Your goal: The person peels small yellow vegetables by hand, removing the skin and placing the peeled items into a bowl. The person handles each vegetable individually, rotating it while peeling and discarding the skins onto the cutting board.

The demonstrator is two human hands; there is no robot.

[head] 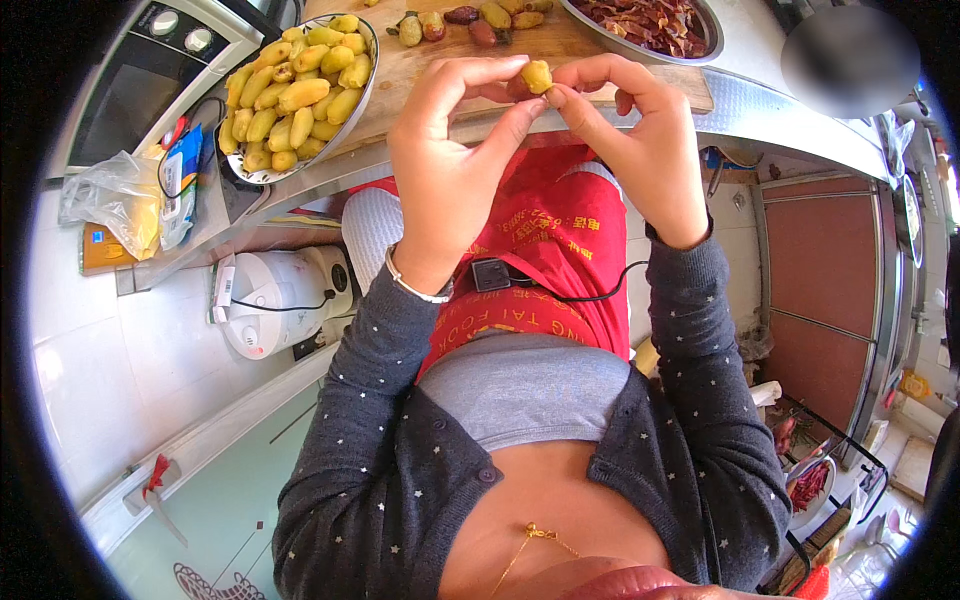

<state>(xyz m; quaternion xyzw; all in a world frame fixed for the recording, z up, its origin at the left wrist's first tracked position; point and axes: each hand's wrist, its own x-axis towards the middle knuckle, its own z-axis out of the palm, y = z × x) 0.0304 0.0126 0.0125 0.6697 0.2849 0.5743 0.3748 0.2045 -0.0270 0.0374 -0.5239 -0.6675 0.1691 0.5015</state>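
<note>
Held up over the near edge of the wooden cutting board (420,75) is a small, partly peeled tuber (537,76), apparently a sweet potato, with yellow flesh and some reddish skin on its left side. My left hand (457,135) grips it between thumb and fingers. From the other side, the thumb and forefinger of my right hand (637,120) pinch at its lower right edge. At left, an oval patterned dish (373,82) is heaped with peeled yellow tubers (300,94). Several unpeeled or partly peeled ones (482,33) lie on the board beyond my hands.
A metal bowl (716,52) of reddish-brown peels (652,26) stands at the board's back right. A microwave oven (142,82) is at far left, with plastic bags (112,195) before it. Below the counter edge sits a white appliance (277,300) with a cord.
</note>
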